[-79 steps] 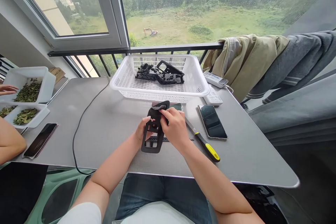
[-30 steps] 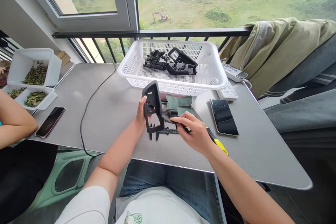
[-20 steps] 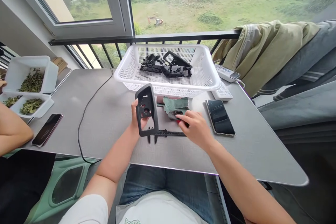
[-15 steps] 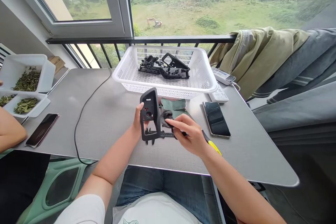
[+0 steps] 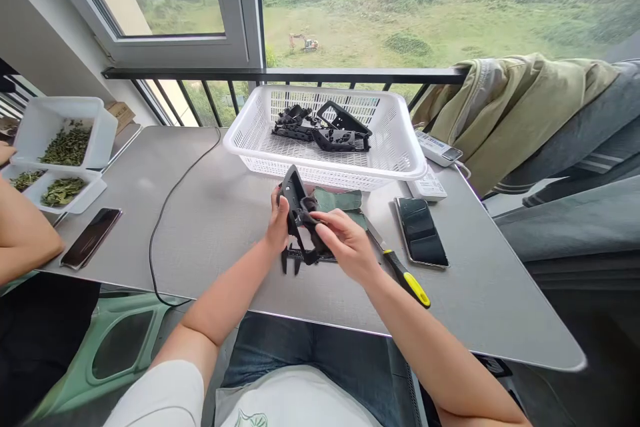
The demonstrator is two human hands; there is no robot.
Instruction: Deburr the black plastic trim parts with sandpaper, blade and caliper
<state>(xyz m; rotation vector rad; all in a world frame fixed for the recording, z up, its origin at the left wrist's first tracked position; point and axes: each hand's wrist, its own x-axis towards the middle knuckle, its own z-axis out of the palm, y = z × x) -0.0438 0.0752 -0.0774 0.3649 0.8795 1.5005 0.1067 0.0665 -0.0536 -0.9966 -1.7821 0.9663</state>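
My left hand (image 5: 278, 221) grips a black plastic frame (image 5: 291, 185) by its left side, holding it tilted above the table. In my right hand (image 5: 345, 240) is a dark, crumpled cloth (image 5: 311, 205), pressed by the fingers against the frame's inner side. Under the frame lies a black caliper (image 5: 291, 259), partly covered by the frame and my right hand. Green sandpaper sheets (image 5: 337, 200) are just behind my hands. To the right of my right hand rests a tool with a black and yellow handle (image 5: 407, 280) and a flat metal blade.
A white plastic basket (image 5: 320, 163) with several black plastic parts stands at the back. Phones lie at right (image 5: 421, 232) and left (image 5: 91, 238). A black cable (image 5: 159, 227) crosses the table. Another person's arm (image 5: 27, 240) rests at far left, near tubs of leaves (image 5: 95, 143).
My left hand has turned the frame so it shows more edge-on. My right hand has brought the cloth leftward onto the frame. The view has shifted slightly, showing more of the yellow-handled tool.
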